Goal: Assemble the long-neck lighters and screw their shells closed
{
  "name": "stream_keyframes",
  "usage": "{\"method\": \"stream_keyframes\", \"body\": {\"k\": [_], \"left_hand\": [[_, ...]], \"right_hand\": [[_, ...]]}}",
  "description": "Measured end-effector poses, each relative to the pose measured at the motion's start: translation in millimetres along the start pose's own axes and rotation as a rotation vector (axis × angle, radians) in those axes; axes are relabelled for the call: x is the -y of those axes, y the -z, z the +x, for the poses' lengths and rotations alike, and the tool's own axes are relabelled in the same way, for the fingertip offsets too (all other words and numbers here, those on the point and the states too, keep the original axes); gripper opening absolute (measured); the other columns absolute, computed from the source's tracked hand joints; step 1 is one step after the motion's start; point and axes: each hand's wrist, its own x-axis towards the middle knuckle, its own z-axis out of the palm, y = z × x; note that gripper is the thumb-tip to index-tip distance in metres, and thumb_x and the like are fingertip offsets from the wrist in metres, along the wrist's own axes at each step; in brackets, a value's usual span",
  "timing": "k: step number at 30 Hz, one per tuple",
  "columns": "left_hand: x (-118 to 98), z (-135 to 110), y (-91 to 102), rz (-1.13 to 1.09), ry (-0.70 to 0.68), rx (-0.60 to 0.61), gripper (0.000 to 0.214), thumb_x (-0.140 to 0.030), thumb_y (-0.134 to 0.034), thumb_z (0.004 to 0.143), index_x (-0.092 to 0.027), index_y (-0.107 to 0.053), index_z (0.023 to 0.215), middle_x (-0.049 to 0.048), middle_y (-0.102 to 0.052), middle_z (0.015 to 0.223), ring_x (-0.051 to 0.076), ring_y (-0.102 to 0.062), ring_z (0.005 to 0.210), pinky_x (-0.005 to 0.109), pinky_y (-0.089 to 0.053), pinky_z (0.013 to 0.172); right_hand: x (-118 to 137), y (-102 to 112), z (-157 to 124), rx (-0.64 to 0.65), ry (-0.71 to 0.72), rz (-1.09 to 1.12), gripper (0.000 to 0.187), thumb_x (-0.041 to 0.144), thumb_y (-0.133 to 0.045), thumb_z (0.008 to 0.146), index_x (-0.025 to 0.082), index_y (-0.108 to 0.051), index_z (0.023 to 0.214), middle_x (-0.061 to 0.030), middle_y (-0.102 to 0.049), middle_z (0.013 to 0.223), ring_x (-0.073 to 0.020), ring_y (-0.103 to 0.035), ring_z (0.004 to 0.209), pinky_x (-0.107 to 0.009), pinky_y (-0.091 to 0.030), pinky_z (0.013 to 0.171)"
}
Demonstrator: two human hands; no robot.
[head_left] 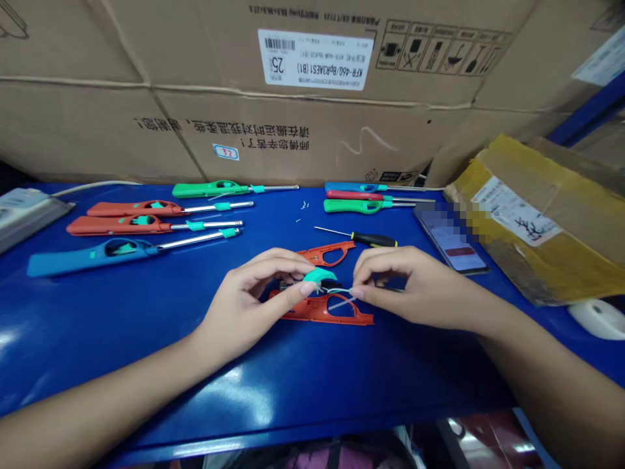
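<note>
Between the thumb and fingers of my left hand (258,286) is a teal trigger (321,276). My right hand (407,280) pinches a thin pale wire (340,290) that runs over to the trigger. Below them lies one orange lighter shell half (354,319), its inside facing up. The other orange shell half (336,251) rests just behind my fingers. A dark part (333,284) shows beside the trigger, mostly hidden by my left hand. Behind my right hand is a black and yellow screwdriver (374,239).
Several long-necked lighters, including a blue lighter (92,256), lie at left; more, such as a green lighter (354,206), lie at back right. Small screws (305,206) sit at the back. A phone (452,244) and yellow-taped carton (541,221) stand right; a large cardboard box (195,65) walls the back.
</note>
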Motion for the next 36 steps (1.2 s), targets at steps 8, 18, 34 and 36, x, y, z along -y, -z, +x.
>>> {"method": "stream_keyframes", "body": {"k": [8, 18, 34, 36], "left_hand": [[2.8, -1.3, -5.1, 0.092, -0.117, -0.014, 0.018, -0.013, -0.079, 0.083, -0.020, -0.079, 0.100, 0.0026, -0.077, 0.099, 0.012, -0.073, 0.091, 0.017, -0.059, 0.084], [2.9, -6.5, -9.2, 0.168, -0.142, 0.022, 0.032, -0.017, -0.083, 0.080, -0.018, -0.073, 0.111, 0.0033, -0.076, 0.099, 0.011, -0.072, 0.087, 0.018, -0.060, 0.080], [0.4, -3.0, -10.5, -0.069, 0.126, 0.010, 0.014, -0.016, -0.080, 0.081, -0.019, -0.079, 0.095, -0.0013, -0.081, 0.089, 0.010, -0.077, 0.077, 0.010, -0.062, 0.072], [0.2, -3.6, -10.7, -0.093, 0.151, 0.006, 0.016, -0.017, -0.079, 0.081, -0.019, -0.078, 0.097, -0.0012, -0.081, 0.088, 0.010, -0.077, 0.078, 0.011, -0.062, 0.073]], "right_hand": [[2.9, -22.9, 3.8, 0.061, -0.043, 0.075, 0.012, 0.029, -0.068, 0.092, 0.020, -0.074, 0.097, -0.0007, -0.070, 0.092, -0.0134, -0.065, 0.085, -0.027, -0.050, 0.081], [5.0, -41.4, 10.2, -0.140, -0.145, 0.494, 0.011, 0.026, -0.068, 0.089, 0.019, -0.068, 0.097, -0.0009, -0.069, 0.084, -0.0124, -0.065, 0.078, -0.025, -0.055, 0.071], [-3.1, -46.8, 6.6, -0.158, 0.013, 0.256, 0.018, 0.021, -0.069, 0.088, 0.023, -0.059, 0.103, 0.0025, -0.063, 0.086, -0.0102, -0.060, 0.074, -0.024, -0.053, 0.068], [-2.5, -46.8, 6.0, -0.174, 0.019, 0.223, 0.016, 0.021, -0.068, 0.089, 0.023, -0.059, 0.102, 0.0028, -0.063, 0.085, -0.0099, -0.060, 0.074, -0.024, -0.052, 0.068]]}}
